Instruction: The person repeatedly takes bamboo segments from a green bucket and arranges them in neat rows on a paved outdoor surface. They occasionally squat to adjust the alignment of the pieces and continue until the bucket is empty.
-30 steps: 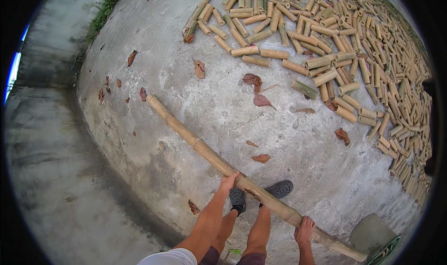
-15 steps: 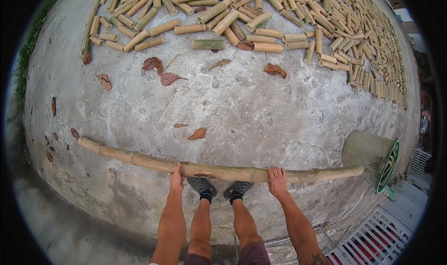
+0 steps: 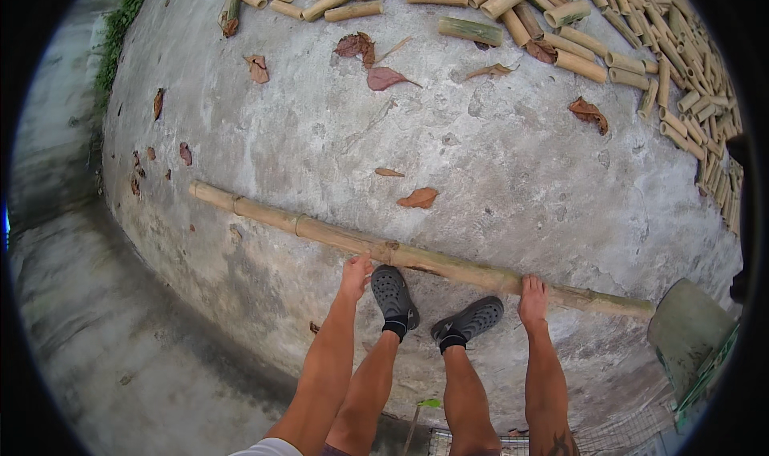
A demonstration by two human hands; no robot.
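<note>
A long tan bamboo pole (image 3: 432, 262) with ringed joints stretches crosswise just beyond my feet, low at the concrete. My left hand (image 3: 356, 277) is at its near edge beside the middle joint, with fingers slightly apart and not wrapped round the pole. Farther along, toward the right end, the fingers of my right hand (image 3: 533, 300) curl over the pole. Both grey clogs (image 3: 392, 296) stand on the near side, one toe close against the bamboo. The pole's underside is hidden.
Many short cut bamboo pieces (image 3: 577, 65) cover the ground at the far right. Dry leaves (image 3: 419, 198) lie scattered on the concrete (image 3: 304, 160). A greyish bucket (image 3: 690, 332) rests on its side by the pole's right end. The slab's edge drops off at the left.
The pole has gone down from in front of my toes to ground level. My left hand has loosened from it; my right still grips. The view has swung, slanting the pole.
</note>
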